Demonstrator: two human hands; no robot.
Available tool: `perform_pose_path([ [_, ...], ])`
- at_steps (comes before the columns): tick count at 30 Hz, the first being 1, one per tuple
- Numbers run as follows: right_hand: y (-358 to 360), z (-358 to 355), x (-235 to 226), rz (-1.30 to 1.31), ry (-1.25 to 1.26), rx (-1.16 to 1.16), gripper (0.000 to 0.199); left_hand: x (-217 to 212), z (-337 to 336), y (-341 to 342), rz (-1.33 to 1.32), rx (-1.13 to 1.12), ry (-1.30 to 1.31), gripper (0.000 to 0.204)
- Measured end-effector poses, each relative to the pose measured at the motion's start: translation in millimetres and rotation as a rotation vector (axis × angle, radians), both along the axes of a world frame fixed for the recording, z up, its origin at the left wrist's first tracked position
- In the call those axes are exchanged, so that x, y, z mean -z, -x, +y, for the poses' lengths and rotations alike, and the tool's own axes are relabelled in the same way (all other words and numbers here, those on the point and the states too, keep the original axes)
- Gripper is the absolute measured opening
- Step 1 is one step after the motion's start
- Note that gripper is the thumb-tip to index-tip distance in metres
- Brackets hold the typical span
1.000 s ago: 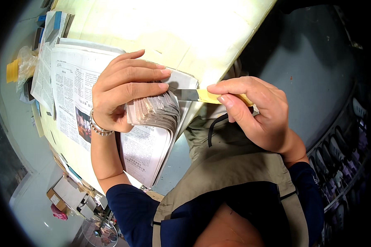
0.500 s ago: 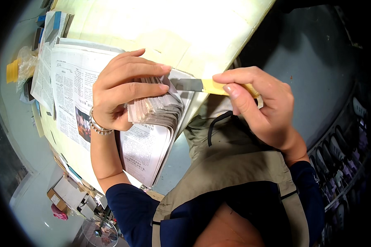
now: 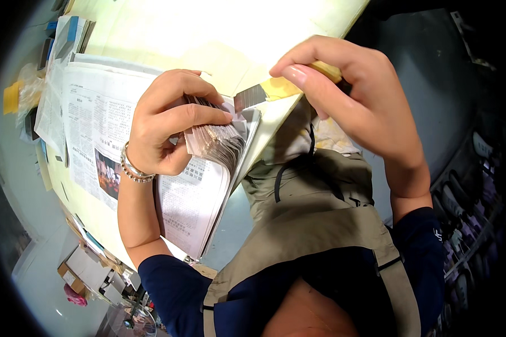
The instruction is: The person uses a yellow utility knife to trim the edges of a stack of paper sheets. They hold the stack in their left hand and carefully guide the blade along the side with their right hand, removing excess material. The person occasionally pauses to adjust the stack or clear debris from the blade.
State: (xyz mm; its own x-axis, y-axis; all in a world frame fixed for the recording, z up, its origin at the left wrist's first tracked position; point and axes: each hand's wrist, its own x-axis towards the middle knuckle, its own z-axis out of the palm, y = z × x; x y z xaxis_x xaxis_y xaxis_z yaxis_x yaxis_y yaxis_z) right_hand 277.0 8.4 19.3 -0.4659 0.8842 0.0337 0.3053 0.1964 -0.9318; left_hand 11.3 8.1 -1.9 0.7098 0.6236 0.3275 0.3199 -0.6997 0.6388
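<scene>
A: Left side first. Your left hand (image 3: pixel 166 121) sits left of centre, half closed: fingers bent over the top, thumb tucked lower, the sheets (image 3: pixel 213 140) in its grip. A bracelet (image 3: pixel 134 170) rings the wrist

B: Noted. The sheets are bunched near the centre of the frame, edges fanned and curling over, above a printed page (image 3: pixel 188 210) that reaches toward the lower centre. And your right hand (image 3: pixel 360 95)?

A: Upper right of centre, closed in a pinch on the tool (image 3: pixel 276 88). Your index finger and thumb press its yellow handle; your other fingers are mostly hidden, so I cannot tell how far they curl

B: The blade (image 3: pixel 250 99), then: flat, grey, aimed left and slightly down, just beside your left fingertips. Touching the sheets?

A: Cannot tell from this view. Below it is the table (image 3: pixel 208 33), its pale top bright across the upper centre

B: Surroundings: newspaper (image 3: pixel 104 106) left of your left hand, clear bag (image 3: pixel 31 87) at the upper left, brown box (image 3: pixel 72 276) at the lower left, shoes (image 3: pixel 454 199) along the right edge. Your tan apron (image 3: pixel 303 230) takes up the lower centre
</scene>
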Motion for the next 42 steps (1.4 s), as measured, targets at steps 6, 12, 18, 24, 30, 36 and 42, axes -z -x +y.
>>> perform_pose_path([
  [6, 8, 25, 0, -0.045, 0.092, -0.164, 0.023, 1, -5, -1, -0.039, -0.055, 0.065, 0.042],
  [12, 0, 59, 0, -0.064, 0.181, -0.422, 0.023, -8, 4, -15, 0.039, -0.048, 0.040, 0.040],
  [18, 24, 63, 40, 0.054, 0.244, -0.567, 0.023, 6, -7, -17, -0.013, -0.127, 0.030, 0.035],
  [24, 3, 50, 29, 0.053, 0.288, -0.472, 0.023, -2, -8, -24, -0.007, -0.132, 0.074, 0.034],
  [30, 6, 38, 37, 0.069, 0.314, -0.412, 0.022, 4, -9, -21, -0.019, -0.112, 0.030, 0.031],
  [36, 14, 15, 50, 0.167, 0.349, -0.424, 0.020, 11, -7, -20, -0.088, -0.070, 0.049, 0.028],
  [42, 20, -14, 48, 0.207, 0.413, -0.376, 0.020, 11, -11, -19, -0.190, -0.150, 0.136, 0.027],
])
